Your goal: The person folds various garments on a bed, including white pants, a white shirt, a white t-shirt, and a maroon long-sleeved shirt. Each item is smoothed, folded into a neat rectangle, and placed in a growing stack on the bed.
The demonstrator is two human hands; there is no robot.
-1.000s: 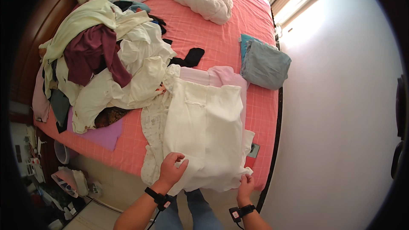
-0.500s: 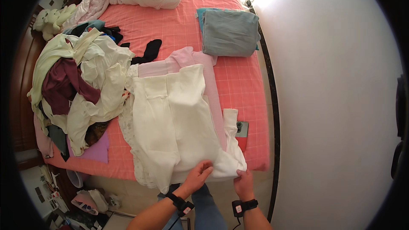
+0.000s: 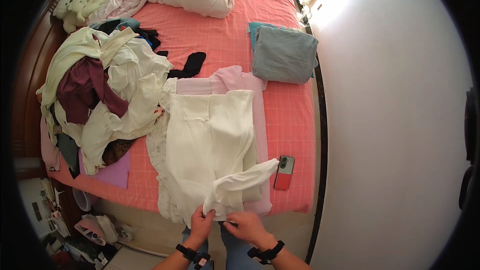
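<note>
The white garment (image 3: 192, 145) lies on the bed (image 3: 290, 115) at its near end, the left hand's (image 3: 200, 226) fingers pinching its near edge, the right hand's (image 3: 250, 228) hold indiscernible to me, its crossing sleeve (image 3: 242, 180) best smoothed flat.

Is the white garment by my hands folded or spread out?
Partly folded: the white garment lies flat up top, but one sleeve lies across its lower part.

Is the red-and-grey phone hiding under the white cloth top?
No, the phone lies in plain sight on the pink checked bedsheet, beside the top.
</note>
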